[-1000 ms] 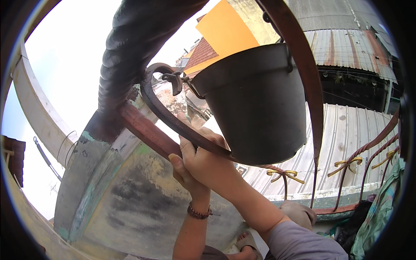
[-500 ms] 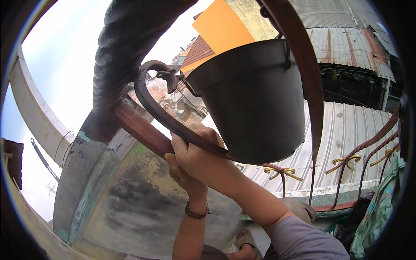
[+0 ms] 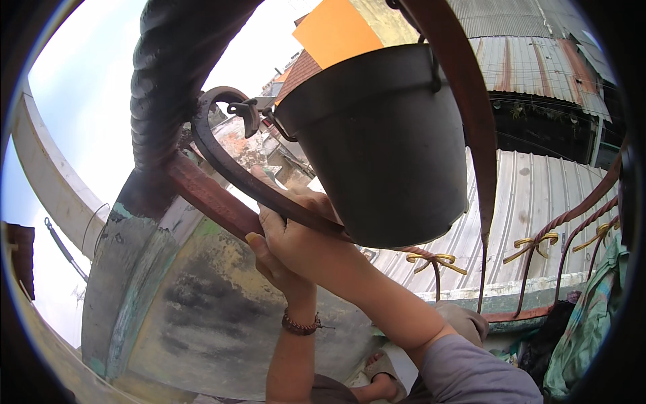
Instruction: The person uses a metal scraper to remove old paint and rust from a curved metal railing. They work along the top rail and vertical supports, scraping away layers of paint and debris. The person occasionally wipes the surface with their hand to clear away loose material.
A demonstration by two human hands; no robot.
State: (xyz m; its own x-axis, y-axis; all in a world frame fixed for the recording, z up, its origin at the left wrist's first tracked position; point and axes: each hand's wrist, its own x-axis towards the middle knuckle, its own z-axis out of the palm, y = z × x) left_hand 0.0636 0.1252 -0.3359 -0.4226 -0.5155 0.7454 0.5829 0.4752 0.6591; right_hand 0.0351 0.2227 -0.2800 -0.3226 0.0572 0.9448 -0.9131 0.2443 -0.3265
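My two hands are together beneath a dark plant pot (image 3: 390,145), against a rusty red railing bar (image 3: 212,195). My left hand (image 3: 278,269), with a braided bracelet at its wrist, is closed, its thumb against the bar's side. Just above it, my right hand (image 3: 299,242) is closed too, its thumb raised beside a curved iron band (image 3: 239,161). One finger sticks up behind that band. Whatever lies between the fingers is hidden. The pot hangs tilted, with a metal hook (image 3: 247,116) at its left rim.
A thick, dark, ribbed post (image 3: 178,74) rises at upper left. A broad rusty strip (image 3: 471,101) crosses in front of the pot's right side. Below stands a weathered wall (image 3: 215,303). Railing with gold bows (image 3: 437,261) and green cloth (image 3: 595,330) are at right, corrugated roofing (image 3: 531,195) beyond.
The pot and ironwork sit slightly farther left and higher in view. My hands stay together at the bar; a finger now sticks up behind the curved band.
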